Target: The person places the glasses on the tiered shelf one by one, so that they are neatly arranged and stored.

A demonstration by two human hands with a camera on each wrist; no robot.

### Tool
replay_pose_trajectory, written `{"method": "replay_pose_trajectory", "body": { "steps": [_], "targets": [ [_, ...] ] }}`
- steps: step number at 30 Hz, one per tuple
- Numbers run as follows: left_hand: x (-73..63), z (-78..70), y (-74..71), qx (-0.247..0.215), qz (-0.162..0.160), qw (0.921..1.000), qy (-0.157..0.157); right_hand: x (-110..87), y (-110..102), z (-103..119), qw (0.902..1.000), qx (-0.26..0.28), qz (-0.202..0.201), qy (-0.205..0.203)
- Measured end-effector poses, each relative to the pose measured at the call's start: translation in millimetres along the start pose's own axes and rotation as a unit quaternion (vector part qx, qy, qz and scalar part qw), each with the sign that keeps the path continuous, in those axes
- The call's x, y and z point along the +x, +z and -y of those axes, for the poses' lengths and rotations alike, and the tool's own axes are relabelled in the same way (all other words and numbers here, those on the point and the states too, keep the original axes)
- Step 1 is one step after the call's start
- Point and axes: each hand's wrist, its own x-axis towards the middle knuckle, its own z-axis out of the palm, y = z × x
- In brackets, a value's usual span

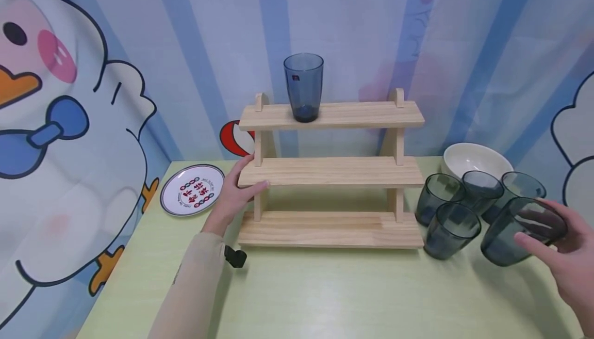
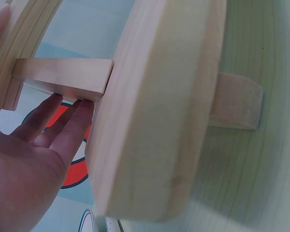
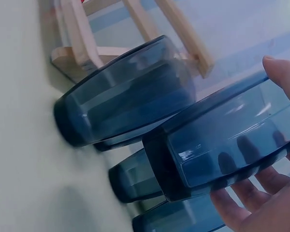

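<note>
A three-tier wooden display shelf (image 1: 329, 171) stands on the table. My left hand (image 1: 232, 192) grips the left end of its middle board, thumb over the front edge and fingers behind; the left wrist view shows those fingers (image 2: 53, 121) against an upright. On the top board one blue-grey drinking glass (image 1: 303, 83) stands upright. To the right, my right hand (image 1: 573, 256) holds a similar glass (image 1: 506, 236), tilted, with the thumb on one side and the fingers around the other. Several more glasses (image 1: 450, 236) stand close together between that hand and the shelf.
A white bowl (image 1: 475, 156) sits behind the glasses. Left of the shelf lies a white plate (image 1: 215, 176) with red print and a dark rim. A striped curtain (image 1: 223, 45) with cartoon figures hangs right behind the table (image 1: 325, 297).
</note>
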Motion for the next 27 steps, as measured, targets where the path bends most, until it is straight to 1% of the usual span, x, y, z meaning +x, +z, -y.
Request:
{"method": "replay_pose_trajectory", "body": {
  "steps": [7,11,14,21,23,27],
  "targets": [
    [0.3,1.8,-1.4,0.003,-0.001,1.0000,-0.003,8.1,-8.0,14.3,0.9992,0.010,-0.018,-0.035],
    [0.9,2.4,-1.2,0.004,-0.002,1.0000,-0.004,12.5,-12.5,22.5,0.9981,0.024,-0.011,-0.055],
    [1.1,2.4,-0.3,0.007,-0.006,1.0000,-0.002,16.6,-15.7,28.9,0.9980,0.023,-0.004,-0.058],
    [0.6,1.8,1.3,0.009,-0.012,0.9999,-0.002,26.5,-17.8,43.7,0.9990,0.000,-0.003,-0.045],
    [0.5,1.6,1.3,0.008,-0.012,0.9999,-0.002,28.8,-16.2,48.5,0.9987,0.004,-0.004,-0.051],
    [0.5,2.0,1.2,0.006,-0.011,0.9999,-0.002,35.0,-12.2,58.4,0.9964,0.028,-0.003,-0.080]
  ]
}}
